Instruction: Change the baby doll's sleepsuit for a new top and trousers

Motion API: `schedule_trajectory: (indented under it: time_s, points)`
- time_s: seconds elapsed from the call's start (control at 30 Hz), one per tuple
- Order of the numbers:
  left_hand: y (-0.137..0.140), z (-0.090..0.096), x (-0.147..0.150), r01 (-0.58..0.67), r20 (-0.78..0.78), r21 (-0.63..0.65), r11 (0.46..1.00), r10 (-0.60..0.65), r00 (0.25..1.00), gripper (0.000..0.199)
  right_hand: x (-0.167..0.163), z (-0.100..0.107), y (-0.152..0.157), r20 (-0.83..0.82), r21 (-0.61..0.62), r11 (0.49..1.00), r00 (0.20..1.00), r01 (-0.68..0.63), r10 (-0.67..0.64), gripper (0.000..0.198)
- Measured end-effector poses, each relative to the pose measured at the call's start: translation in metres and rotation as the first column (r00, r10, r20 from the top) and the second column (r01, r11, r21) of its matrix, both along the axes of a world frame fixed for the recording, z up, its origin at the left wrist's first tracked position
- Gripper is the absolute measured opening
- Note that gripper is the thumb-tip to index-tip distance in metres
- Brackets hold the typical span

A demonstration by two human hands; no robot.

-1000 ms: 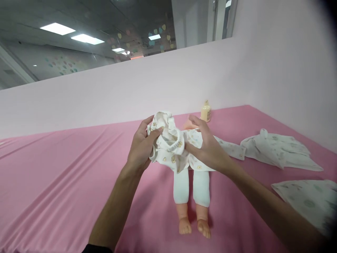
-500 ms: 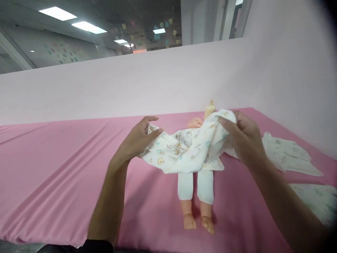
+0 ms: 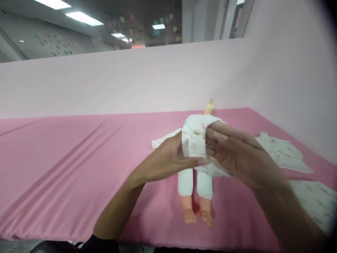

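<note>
Two hands [image 3: 205,154], one garment [image 3: 195,138], one doll [image 3: 196,191]

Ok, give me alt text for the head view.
Both hands, left hand and right hand, grip a folded printed garment above a doll lying on a pink sheet; more clothes lie to the right.

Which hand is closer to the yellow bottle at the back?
Right. The right hand is just in front of the bottle; the left hand is farther left.
</note>
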State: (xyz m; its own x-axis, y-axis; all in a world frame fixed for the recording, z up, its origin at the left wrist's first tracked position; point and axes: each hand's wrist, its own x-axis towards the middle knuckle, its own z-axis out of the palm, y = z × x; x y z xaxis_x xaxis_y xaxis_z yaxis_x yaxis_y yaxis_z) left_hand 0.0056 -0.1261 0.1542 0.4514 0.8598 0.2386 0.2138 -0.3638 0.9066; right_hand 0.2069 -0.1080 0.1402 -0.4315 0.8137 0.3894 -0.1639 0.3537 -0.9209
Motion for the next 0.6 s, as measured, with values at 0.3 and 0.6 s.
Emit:
schedule_trajectory:
  time_s: [0.3, 0.6]
  points:
    - [0.007, -0.011, -0.01, -0.454, 0.186, 0.185, 0.872, 0.422, 0.887, 0.039, 0.004, 0.003, -0.026, 0.471, 0.368, 0.926, 0.876, -0.085, -0.107, 0.058]
    - [0.023, -0.002, -0.03, -0.392, 0.285, 0.016, 0.92, 0.372, 0.883, 0.061, 0.023, -0.005, 0.004, 0.581, 0.734, 0.678, 0.554, -0.04, -0.596, 0.025]
